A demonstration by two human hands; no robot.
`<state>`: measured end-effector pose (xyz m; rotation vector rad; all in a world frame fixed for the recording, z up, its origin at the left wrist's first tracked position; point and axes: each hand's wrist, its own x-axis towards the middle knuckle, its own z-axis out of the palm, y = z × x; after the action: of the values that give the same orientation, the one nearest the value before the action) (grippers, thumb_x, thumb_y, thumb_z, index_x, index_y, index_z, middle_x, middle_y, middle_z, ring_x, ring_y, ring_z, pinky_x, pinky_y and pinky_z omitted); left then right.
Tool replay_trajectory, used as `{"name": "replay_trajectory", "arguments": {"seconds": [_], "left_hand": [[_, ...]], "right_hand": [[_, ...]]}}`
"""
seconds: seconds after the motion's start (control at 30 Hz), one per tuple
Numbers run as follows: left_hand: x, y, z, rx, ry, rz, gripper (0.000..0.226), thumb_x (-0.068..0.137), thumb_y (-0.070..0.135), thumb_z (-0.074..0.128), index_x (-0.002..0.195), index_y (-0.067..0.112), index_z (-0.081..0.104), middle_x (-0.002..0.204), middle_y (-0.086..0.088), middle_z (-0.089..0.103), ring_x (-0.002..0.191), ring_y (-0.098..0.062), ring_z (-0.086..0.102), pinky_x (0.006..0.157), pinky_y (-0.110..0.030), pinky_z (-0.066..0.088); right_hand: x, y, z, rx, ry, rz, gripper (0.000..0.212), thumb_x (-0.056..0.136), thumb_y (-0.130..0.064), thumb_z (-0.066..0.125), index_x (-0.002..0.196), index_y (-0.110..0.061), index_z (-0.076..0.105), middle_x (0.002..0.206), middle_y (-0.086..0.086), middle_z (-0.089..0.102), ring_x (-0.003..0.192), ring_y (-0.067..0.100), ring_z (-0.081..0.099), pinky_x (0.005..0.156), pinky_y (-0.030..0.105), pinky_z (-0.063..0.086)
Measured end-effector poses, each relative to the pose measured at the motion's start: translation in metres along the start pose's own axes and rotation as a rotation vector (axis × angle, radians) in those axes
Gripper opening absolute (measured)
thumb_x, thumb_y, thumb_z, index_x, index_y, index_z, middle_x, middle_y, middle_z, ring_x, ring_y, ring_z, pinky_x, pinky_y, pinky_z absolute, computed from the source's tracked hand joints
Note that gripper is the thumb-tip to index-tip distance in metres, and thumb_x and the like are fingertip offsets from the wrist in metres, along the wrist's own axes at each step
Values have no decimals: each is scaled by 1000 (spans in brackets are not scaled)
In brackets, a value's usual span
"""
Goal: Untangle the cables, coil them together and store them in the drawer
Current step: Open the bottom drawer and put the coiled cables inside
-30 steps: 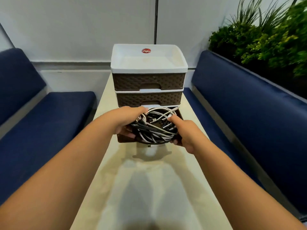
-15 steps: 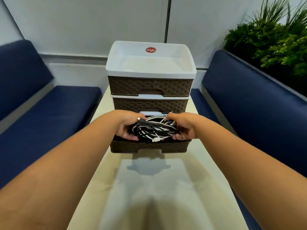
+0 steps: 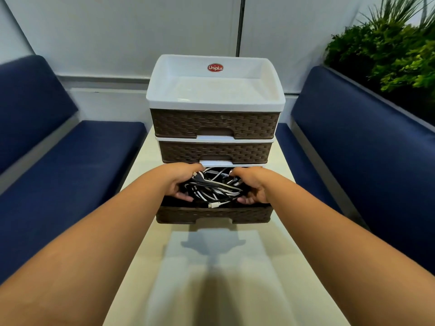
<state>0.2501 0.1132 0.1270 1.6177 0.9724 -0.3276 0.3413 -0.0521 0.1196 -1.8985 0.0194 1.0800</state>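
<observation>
Now: both hands' grip curls round cables point(image 3: 213, 188) | open drawer point(image 3: 213, 214) | cream table point(image 3: 211, 278) | navy benches point(image 3: 353, 149)

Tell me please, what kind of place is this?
Probably a booth seating nook in an office or cafe: two navy cushioned benches face across a narrow pale table, with a green plant divider behind one.

Stood between two navy-blue padded benches point(image 3: 77, 161) point(image 3: 367, 147), narrow cream glossy table point(image 3: 211, 278). Backed by pale grey panelled wall point(image 3: 117, 31), split by dark vertical seam point(image 3: 240, 24). Crowded upper right by leafy green plants point(image 3: 395, 48).
</observation>
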Motion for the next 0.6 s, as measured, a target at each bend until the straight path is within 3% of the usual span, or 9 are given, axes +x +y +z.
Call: {"name": "replay_trajectory", "arguments": {"seconds": [0.13, 0.3, 0.37, 0.47, 0.6], "left_hand": [[2, -5, 0, -47, 6, 49, 46, 94, 48, 55, 130, 19, 50, 135, -9, 50, 110, -31, 61, 57, -38, 60], [1, -8, 2, -54, 3, 103, 31, 97, 46, 48, 105, 19, 60, 114, -11, 67, 103, -29, 65, 85, -44, 58], [1, -10, 3, -49, 17, 125, 33, 97, 47, 47, 107, 19, 63, 109, -9, 70, 103, -27, 65, 90, -44, 55], [0, -13, 2, -40, 41, 142, 33, 97, 45, 48, 114, 21, 63, 110, -5, 70, 103, -25, 64, 93, -44, 53], [-7, -12, 0, 124, 150, 189, 41, 99, 42, 43, 129, 17, 55, 126, -5, 57, 113, -26, 53, 102, -44, 45]], "right_hand": [[2, 3, 4, 44, 35, -45, 23, 98, -34, 52, 87, -14, 51, 89, 7, 60, 74, 20, 57, 57, 27, 52], [9, 8, 10, 93, 75, -88, 19, 97, -33, 56, 94, -14, 55, 104, 10, 64, 92, 27, 64, 59, 31, 57], [11, 11, 12, 101, 77, -102, 19, 96, -32, 59, 95, -13, 56, 114, 13, 65, 98, 30, 66, 63, 33, 59], [10, 13, 13, 94, 96, -126, 21, 94, -31, 63, 97, -10, 58, 117, 13, 64, 97, 29, 66, 64, 33, 60], [0, 12, 6, -40, 168, -178, 41, 91, -41, 65, 111, -6, 59, 115, 10, 64, 77, 26, 69, 70, 31, 61]]}}
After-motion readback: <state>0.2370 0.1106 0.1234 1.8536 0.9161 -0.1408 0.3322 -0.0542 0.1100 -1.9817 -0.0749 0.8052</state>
